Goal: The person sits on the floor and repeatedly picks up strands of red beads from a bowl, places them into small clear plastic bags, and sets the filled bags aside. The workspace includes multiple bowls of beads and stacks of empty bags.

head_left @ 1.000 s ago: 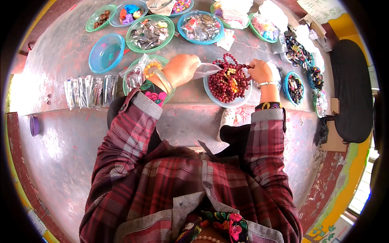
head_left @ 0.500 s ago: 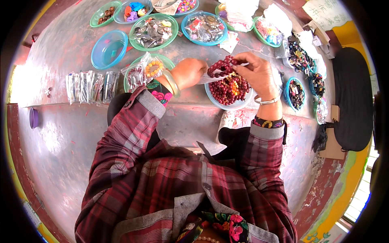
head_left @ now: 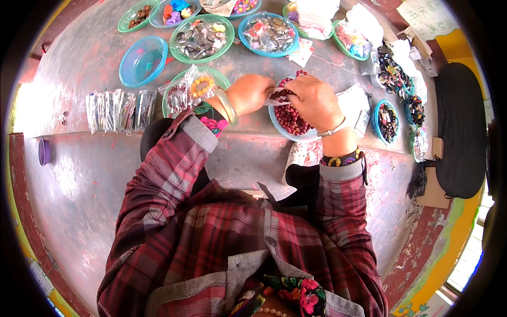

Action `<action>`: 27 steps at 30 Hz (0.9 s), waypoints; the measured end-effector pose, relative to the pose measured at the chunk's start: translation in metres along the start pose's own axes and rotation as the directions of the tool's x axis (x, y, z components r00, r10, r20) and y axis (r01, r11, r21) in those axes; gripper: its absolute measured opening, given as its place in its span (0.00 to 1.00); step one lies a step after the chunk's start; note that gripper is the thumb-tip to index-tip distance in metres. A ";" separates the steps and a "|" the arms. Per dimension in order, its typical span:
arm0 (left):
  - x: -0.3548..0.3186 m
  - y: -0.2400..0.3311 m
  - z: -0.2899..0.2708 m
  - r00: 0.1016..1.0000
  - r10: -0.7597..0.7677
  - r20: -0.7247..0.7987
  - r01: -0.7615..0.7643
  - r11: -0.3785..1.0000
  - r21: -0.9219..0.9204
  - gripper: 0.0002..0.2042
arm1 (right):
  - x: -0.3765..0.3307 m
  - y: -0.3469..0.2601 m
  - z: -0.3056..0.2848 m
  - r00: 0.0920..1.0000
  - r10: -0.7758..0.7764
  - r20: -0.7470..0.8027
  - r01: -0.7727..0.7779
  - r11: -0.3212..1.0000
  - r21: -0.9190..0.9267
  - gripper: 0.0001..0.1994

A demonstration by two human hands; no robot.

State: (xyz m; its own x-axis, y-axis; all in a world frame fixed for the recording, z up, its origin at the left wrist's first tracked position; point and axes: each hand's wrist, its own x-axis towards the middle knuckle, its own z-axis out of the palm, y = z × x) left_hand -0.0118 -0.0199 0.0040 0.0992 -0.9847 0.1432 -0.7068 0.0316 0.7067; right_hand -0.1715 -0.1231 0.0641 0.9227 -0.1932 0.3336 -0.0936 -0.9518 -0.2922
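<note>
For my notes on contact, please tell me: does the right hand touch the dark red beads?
Touching. The head view shows the right hand with its fingertips directly against dark red beads.

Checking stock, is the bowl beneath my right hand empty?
Not empty: dark-red beads show inside the bowl, though the right hand hides part.

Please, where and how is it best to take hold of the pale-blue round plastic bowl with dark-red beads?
Probably pinch the pale-blue round plastic bowl by its near rim, coming from the person's side: that curved edge is bare, while the right hand covers the bowl's right part and dark-red round beads fill the middle.
</note>
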 end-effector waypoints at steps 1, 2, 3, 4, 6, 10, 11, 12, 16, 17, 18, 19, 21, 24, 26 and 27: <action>0.000 -0.001 0.002 1.000 0.007 0.004 -0.007 1.000 -0.005 0.08 | 0.000 -0.001 0.004 1.000 0.001 0.013 -0.001 0.999 -0.036 0.02; 0.001 -0.003 0.004 1.000 0.012 -0.016 -0.012 0.999 -0.033 0.09 | 0.000 -0.002 0.009 1.000 0.003 0.027 -0.001 0.997 -0.071 0.02; 0.001 -0.004 0.006 0.999 0.016 -0.036 -0.018 0.998 -0.060 0.09 | 0.000 -0.003 0.013 0.999 0.004 0.040 0.000 0.994 -0.106 0.02; 0.001 -0.005 0.007 0.998 0.019 -0.057 -0.024 0.996 -0.087 0.10 | 0.002 -0.006 0.015 0.999 0.017 0.052 -0.010 0.992 -0.128 0.02; 0.000 -0.006 0.005 1.000 -0.015 -0.025 0.013 0.997 -0.079 0.08 | 0.004 -0.009 0.017 0.996 0.043 0.075 -0.030 0.984 -0.174 0.02; 0.000 -0.002 0.002 0.999 -0.010 -0.032 0.007 0.994 -0.112 0.08 | 0.004 -0.009 0.016 0.996 0.010 0.087 0.008 0.979 -0.202 0.04; 0.000 -0.001 0.001 0.999 -0.028 -0.019 0.025 0.994 -0.108 0.08 | 0.004 -0.009 0.017 0.996 -0.001 0.093 0.022 0.975 -0.222 0.05; 0.000 0.003 -0.002 0.999 -0.044 -0.006 0.043 0.994 -0.103 0.08 | 0.004 -0.009 0.016 0.995 -0.012 0.099 0.036 0.970 -0.242 0.05; 0.000 0.003 -0.003 0.988 -0.153 0.008 0.152 0.969 -0.195 0.09 | 0.008 -0.016 0.021 0.997 -0.018 0.077 0.043 0.942 -0.334 0.05; 0.000 0.001 -0.001 0.988 -0.155 -0.004 0.150 0.961 -0.232 0.09 | 0.008 -0.013 0.027 0.999 -0.034 0.038 0.044 0.946 -0.320 0.05; 0.000 -0.001 -0.001 0.987 -0.158 -0.016 0.148 0.952 -0.268 0.09 | 0.010 -0.014 0.030 0.999 -0.049 0.000 0.046 0.951 -0.305 0.04; 0.000 -0.002 -0.001 0.986 -0.162 -0.028 0.146 0.942 -0.304 0.09 | 0.011 -0.016 0.032 1.000 0.004 -0.002 -0.004 0.953 -0.303 0.05; 0.000 0.001 -0.004 0.982 -0.187 0.006 0.175 0.904 -0.389 0.10 | 0.014 -0.021 0.032 0.994 0.110 -0.007 -0.107 0.949 -0.298 0.06; 0.002 0.002 -0.002 0.984 -0.177 -0.028 0.147 0.889 -0.433 0.10 | 0.015 -0.018 0.033 0.984 0.168 -0.067 -0.175 0.975 -0.134 0.09; 0.004 -0.001 -0.002 0.982 -0.187 -0.038 0.149 0.875 -0.461 0.10 | 0.015 -0.009 0.033 0.987 0.134 -0.086 -0.141 0.988 -0.069 0.11; 0.004 -0.001 -0.005 0.977 -0.212 -0.022 0.175 0.855 -0.488 0.10 | 0.016 -0.007 0.031 0.989 0.116 -0.094 -0.120 0.992 -0.035 0.13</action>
State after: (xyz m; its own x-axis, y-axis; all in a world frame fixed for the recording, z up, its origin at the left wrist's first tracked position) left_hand -0.0072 -0.0228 0.0070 0.2618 -0.9651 0.0052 -0.2456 -0.0614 0.9674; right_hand -0.1446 -0.1118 0.0441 0.8661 -0.3243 0.3804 -0.2170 -0.9295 -0.2983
